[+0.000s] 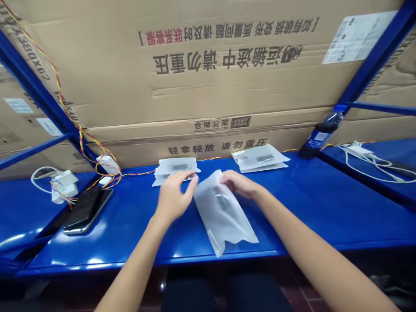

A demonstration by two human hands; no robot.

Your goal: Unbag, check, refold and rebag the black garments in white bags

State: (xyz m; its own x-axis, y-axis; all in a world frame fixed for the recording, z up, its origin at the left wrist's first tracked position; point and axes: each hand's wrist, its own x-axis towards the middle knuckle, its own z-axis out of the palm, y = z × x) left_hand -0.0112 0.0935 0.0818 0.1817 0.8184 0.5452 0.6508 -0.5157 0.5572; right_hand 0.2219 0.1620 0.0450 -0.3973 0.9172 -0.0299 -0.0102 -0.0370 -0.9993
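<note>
A white translucent pouch (224, 216) is held tilted above the front part of the blue shelf, its lower end toward me. A dark shape shows through its upper part. My right hand (240, 183) pinches the pouch's top edge. Just left of the pouch is my left hand (175, 193), thumb and index finger curved with a gap between them; nothing shows in its grasp. Whether the thumb touches the pouch's side I cannot tell. Behind that hand lies a second white pouch (178, 164), partly covered by the fingers. A third white pouch (260, 157) rests farther right.
At left on the blue shelf (312, 212) lie a black phone-like device (87, 210), white adapters (108, 164) and twisted red-yellow wires. A dark bottle (320, 134) leans by the right post. White cables (367, 156) lie beyond. Large cardboard (208, 95) forms the back.
</note>
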